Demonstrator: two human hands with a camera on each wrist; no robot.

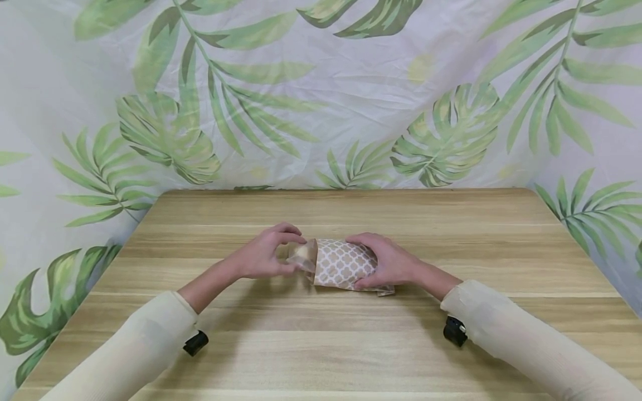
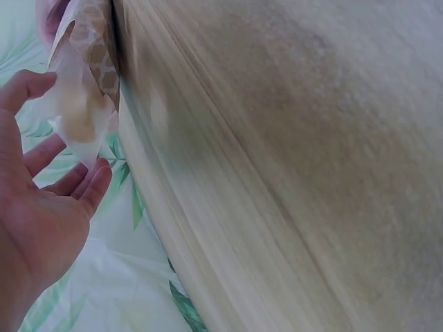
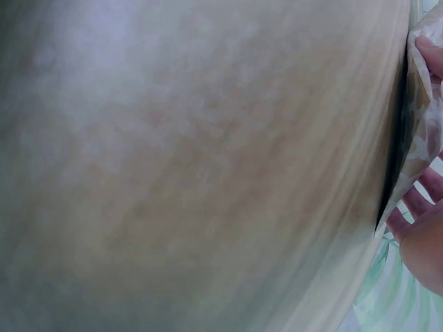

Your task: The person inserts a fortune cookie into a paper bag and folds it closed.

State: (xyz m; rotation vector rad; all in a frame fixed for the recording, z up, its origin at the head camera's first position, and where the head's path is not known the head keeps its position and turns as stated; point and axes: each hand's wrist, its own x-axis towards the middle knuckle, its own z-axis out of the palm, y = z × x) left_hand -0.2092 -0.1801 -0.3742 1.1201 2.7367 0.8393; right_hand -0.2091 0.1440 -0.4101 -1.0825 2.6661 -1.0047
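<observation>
Paper bag (image 1: pixel 338 262) on its side, mouth toward my left; a clear packet (image 1: pixel 310 260) pokes out of that mouth, a pale lump (image 2: pixel 78 124) showing through it. Contents unidentified; whether the packet is entering or leaving the bag, I cannot tell.

Right hand (image 1: pixel 393 262) at the bag's closed end, clamped on it: thumb along the near side, fingers over the far side. Left hand (image 1: pixel 266 253) just outside the bag's mouth, thumb and fingers set apart but bent about the packet, apparently pinching its loose film.

Handling notes: keep the right grip firm but shallow, since a hard squeeze would probably narrow the bag and trap the film. Work the packet along the bag's length, level with the mouth; a sideways tug could tear the paper edge. Better to take the lump through the film than a thin corner alone, which may slip.

Materials: bag looks like thin brown paper printed with a white quatrefoil lattice, creased and rumpled beneath my right hand. Packet film limp, translucent, slightly shiny, pointed at one corner; the lump rounded, edges blurred.

Under the bag, a table (image 1: pixel 321 356) of pale, streaked wood grain. Nearer me than the bag, cream sleeves (image 1: pixel 135 334), softly wrinkled. Beyond the bag, leaf-printed cloth (image 1: pixel 351 83), faintly creased
</observation>
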